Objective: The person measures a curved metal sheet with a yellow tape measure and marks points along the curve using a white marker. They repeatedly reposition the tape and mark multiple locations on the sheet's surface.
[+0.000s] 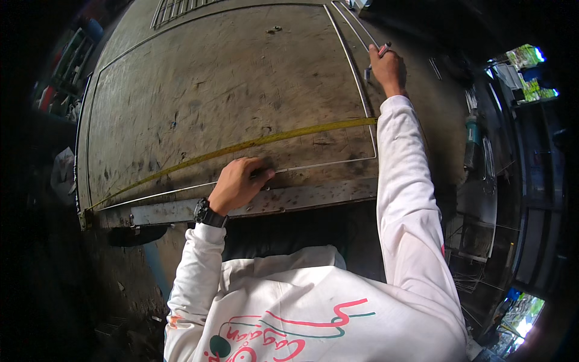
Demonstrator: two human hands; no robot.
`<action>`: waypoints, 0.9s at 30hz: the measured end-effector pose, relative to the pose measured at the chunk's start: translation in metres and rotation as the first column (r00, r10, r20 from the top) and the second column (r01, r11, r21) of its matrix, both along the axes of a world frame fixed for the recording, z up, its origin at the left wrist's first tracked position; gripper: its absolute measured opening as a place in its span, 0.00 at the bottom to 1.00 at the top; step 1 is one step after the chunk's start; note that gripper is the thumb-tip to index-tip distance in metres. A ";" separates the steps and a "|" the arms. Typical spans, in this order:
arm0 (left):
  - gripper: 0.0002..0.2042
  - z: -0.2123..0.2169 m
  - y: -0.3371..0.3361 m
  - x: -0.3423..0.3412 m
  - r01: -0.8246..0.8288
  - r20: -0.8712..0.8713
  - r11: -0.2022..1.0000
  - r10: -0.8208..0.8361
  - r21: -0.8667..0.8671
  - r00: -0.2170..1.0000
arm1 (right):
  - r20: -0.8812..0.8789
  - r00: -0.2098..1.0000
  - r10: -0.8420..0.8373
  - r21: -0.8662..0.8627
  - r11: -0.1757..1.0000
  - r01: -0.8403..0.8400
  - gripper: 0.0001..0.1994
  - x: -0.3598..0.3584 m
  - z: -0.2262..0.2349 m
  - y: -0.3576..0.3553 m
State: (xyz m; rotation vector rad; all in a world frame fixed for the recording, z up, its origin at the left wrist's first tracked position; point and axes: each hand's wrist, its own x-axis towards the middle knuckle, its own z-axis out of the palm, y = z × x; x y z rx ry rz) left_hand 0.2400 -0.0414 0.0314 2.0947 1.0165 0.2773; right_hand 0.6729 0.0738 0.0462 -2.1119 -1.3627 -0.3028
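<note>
Yellow tape measure (241,146) pinned by left hand (236,184); right hand (388,67) grip grasping a marker (382,50).

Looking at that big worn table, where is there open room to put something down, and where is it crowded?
The widest bare patch on the table lies above the yellow tape measure, inside the thin wire frame. Below the tape it gets tight: the left hand presses the wire near the metal bar. The right hand, holding a marker, crowds the far right edge.
</note>
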 end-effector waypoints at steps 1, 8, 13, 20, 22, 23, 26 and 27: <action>0.15 0.001 0.000 0.001 -0.004 0.010 1.000 0.004 -0.004 1.000 | 0.005 1.000 -0.006 0.009 1.000 0.006 0.23 0.005 0.001 0.002; 0.13 0.000 -0.001 0.004 -0.016 0.027 1.000 0.016 -0.019 0.999 | -0.107 0.986 0.127 0.077 0.990 -0.119 0.22 0.052 -0.013 -0.007; 0.11 -0.001 0.001 0.004 -0.008 0.061 1.000 0.007 0.020 0.998 | -0.315 0.928 0.200 0.089 0.980 -0.181 0.24 0.066 -0.017 -0.016; 0.11 0.004 0.001 0.007 -0.024 0.051 1.000 0.025 -0.014 0.998 | -0.338 0.904 0.263 0.056 0.964 -0.259 0.25 0.055 -0.010 -0.023; 0.11 0.004 0.000 0.006 -0.043 0.028 0.999 0.043 -0.004 0.999 | -0.224 0.922 0.317 0.027 0.947 -0.319 0.26 0.047 0.000 -0.025; 0.10 0.003 0.000 0.006 -0.036 0.042 0.999 0.036 -0.002 0.998 | -0.174 0.927 0.332 0.009 0.942 -0.336 0.26 0.039 0.007 -0.026; 0.10 0.002 0.001 0.004 -0.019 0.042 1.000 0.019 -0.005 0.999 | -0.047 0.941 0.334 -0.020 0.942 -0.335 0.26 0.025 0.011 -0.025; 0.10 0.003 0.002 0.003 -0.011 0.020 1.000 0.012 -0.014 1.000 | -0.009 0.945 0.328 -0.025 0.944 -0.328 0.26 0.023 0.010 -0.024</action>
